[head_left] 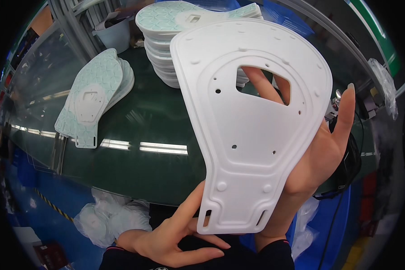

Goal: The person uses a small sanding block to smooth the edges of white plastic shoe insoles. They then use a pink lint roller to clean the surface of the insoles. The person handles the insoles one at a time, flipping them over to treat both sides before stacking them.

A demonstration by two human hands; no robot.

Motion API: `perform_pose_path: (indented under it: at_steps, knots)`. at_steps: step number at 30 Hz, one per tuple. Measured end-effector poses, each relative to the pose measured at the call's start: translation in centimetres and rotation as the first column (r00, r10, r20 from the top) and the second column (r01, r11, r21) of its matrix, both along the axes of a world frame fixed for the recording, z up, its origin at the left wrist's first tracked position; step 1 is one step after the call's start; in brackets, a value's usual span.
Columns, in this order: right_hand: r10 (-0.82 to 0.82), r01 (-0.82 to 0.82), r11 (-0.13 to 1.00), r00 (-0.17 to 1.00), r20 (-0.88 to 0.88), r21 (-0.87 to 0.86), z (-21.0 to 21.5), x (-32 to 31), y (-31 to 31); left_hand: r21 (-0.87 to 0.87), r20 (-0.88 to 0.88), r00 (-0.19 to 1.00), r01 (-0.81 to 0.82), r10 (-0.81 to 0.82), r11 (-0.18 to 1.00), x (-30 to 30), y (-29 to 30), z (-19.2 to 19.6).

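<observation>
I hold a large white moulded plastic plate [252, 130] upright in front of me, its smooth back toward the camera. It has a wide rounded top, a cut-out window, small holes and a narrow slotted tab at the bottom. My right hand [321, 153] supports it from behind, with fingers showing through the window and along its right edge. My left hand [175, 234] pinches the bottom tab, thumb against its left corner.
A dark green glossy table [139, 166] lies below. On it, a tall stack of similar plates [175, 31] stands at the back and a short stack [96, 94] lies at the left. Clear plastic bags [108, 220] lie on the blue floor. Black cables [346, 166] hang at the right.
</observation>
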State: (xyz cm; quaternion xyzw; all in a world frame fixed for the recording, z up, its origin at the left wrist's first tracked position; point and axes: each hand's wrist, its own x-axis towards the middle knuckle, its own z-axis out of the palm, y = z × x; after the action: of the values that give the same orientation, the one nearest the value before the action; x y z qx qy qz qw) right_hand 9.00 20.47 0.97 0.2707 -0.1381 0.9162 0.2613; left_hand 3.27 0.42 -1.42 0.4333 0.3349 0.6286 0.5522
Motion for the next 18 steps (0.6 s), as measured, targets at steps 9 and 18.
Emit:
perform_pose_path:
  at_steps: [9, 18]
  knots:
    - [-0.082, 0.083, 0.996, 0.996, 0.039, -0.026, -0.3, 0.7, -2.8, -0.020, -0.141, 0.963, -0.236, 0.231, 0.972, -0.5, -0.7, -0.9]
    - [-0.299, 0.268, 0.954, 0.887, 0.353, 0.134, 1.2, 0.7, -5.5, -0.107, 0.017, 0.977, -0.207, 0.210, 0.972, -0.9, -0.4, 0.7]
